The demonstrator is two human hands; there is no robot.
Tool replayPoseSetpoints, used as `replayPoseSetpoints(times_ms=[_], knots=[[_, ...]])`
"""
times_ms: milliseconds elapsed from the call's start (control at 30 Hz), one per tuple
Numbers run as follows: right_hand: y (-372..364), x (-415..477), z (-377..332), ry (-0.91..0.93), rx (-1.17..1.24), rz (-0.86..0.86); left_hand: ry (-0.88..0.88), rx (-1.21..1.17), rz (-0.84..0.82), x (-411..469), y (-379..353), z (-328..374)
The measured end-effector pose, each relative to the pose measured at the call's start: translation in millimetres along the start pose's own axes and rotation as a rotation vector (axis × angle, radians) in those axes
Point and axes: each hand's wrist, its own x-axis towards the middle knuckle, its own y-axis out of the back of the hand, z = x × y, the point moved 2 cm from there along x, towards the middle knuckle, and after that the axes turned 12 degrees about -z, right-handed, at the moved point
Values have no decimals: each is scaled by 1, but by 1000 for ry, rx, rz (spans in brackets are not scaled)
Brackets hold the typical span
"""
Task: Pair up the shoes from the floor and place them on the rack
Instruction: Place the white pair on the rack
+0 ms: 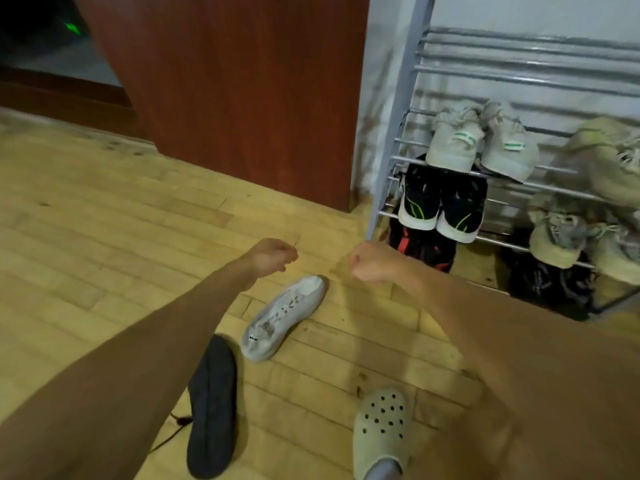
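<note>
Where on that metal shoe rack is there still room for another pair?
The top tier of the grey metal rack shows only bare bars. Below it is crowded: white green-striped sneakers and beige lace-up sneakers share one tier, black green-streaked sneakers the next.

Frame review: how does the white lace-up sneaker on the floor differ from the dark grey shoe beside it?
The white lace-up sneaker sits upright, laces showing; the dark grey shoe shows only a plain surface, no laces. The sneaker lies slanted, farther from the camera; the dark shoe lies nearer, almost straight. Both lie singly on the wooden floor, unheld.
</note>
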Motion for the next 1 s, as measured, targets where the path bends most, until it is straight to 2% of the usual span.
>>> replayPoseSetpoints(times_ms=[233,333,433,567,633,700,800,1000], knots=[[-45,67,12,-62,-51,-102,201,-53,-86,54,-16,-108],[-67,81,22,-54,-84,-170,263,60,-119,65,-26,-147],[-83,86,36,-64,-117,-221,312,249,-78,73,-38,-177],[-95,88,52,-75,-116,-263,443,210,7,74,-46,-199],[-96,87,55,-87,-117,-271,470,236,-24,72,-51,-202],[-95,83,54,-93,-118,-259,454,130,-81,68,-64,-202],[-91,75,47,-75,-179,-255,456,-72,-79,57,-78,-202],[-70,34,29,-56,-273,-227,352,-207,-28,20,-73,-172]])
